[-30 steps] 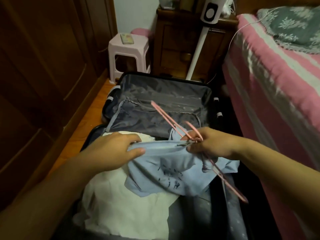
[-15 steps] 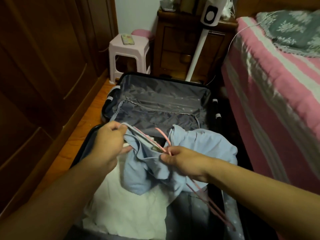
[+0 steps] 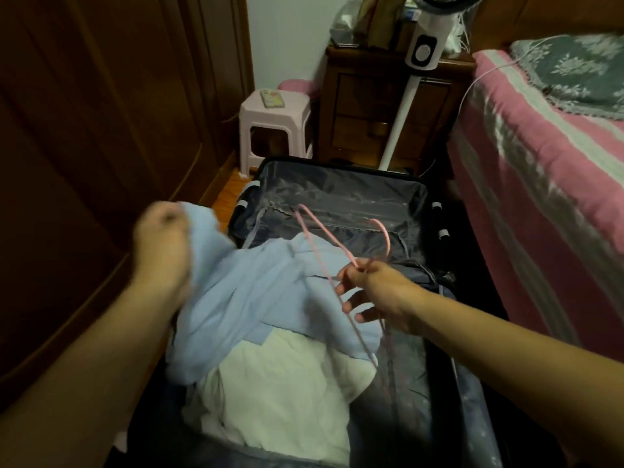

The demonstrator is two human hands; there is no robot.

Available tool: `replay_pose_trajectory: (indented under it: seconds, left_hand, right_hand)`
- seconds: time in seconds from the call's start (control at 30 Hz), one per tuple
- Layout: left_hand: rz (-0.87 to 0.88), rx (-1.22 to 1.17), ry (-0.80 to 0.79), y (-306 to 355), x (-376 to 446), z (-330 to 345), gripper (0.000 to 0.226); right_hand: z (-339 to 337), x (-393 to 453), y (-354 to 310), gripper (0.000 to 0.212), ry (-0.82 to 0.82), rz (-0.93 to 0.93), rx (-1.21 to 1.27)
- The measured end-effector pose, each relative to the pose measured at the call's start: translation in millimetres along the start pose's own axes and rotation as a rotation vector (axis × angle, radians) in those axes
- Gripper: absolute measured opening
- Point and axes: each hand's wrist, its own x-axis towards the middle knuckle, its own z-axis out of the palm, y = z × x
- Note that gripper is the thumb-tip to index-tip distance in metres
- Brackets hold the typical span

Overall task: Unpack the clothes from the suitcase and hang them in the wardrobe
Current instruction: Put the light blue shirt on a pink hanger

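Over the open suitcase [image 3: 341,184], left hand [image 3: 162,244] gripping blue garment [image 3: 256,292], right hand [image 3: 374,292] pinching pink hanger [image 3: 324,244], other fingers spread.

Dim, warm indoor light, no clear source. Wardrobe [image 3: 84,130] nearly black on the left side. Left hand [image 3: 162,244] smeared by motion blur; right hand [image 3: 378,292] sharper. Glare sheen on suitcase [image 3: 337,197] lining. Wide-angle bending at edges, bed [image 3: 547,184] curved.

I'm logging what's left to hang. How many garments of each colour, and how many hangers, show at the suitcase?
Light blue garment: 1, gripped by the left hand
White garment: 1, in the suitcase
Pink hangers: 2, pinched in the right hand
Total: 4
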Motion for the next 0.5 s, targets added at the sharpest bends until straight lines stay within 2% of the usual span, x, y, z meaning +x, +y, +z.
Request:
replay_pose_trajectory:
  seconds: [0.1,0.17,0.23,0.33,0.4,0.5]
  left_hand:
    - [-0.028,0.122,-0.513,22.2,-78.0,32.5,0.02]
    - [-0.088,0.083,-0.674,25.0,-92.5,39.3,0.018]
    - [-0.169,-0.01,-0.682,32.6,-100.3,44.9,0.012]
    - [-0.162,-0.141,-0.619,48.4,-111.3,52.2,0.013]
    - [-0.188,-0.289,-0.586,60.4,-111.7,53.1,0.017]
    - [-0.182,-0.475,-0.622,78.9,-112.4,50.7,0.019]
  right_hand:
    - [0.5,2.5,-10.5,0.026,0.105,-0.061,-0.056]
    - [2.2,-0.3,-18.4,0.022,0.134,-0.125,-0.081]
    - [7.4,-10.7,-26.0,0.018,0.056,-0.165,-0.08]
    - [25.3,-28.5,-25.6,0.033,-0.106,-0.177,-0.094]
    - [37.1,-30.1,-19.4,0.039,-0.036,-0.216,-0.187]
    - [36.1,-20.9,-18.1,0.016,0.164,-0.376,-0.314]
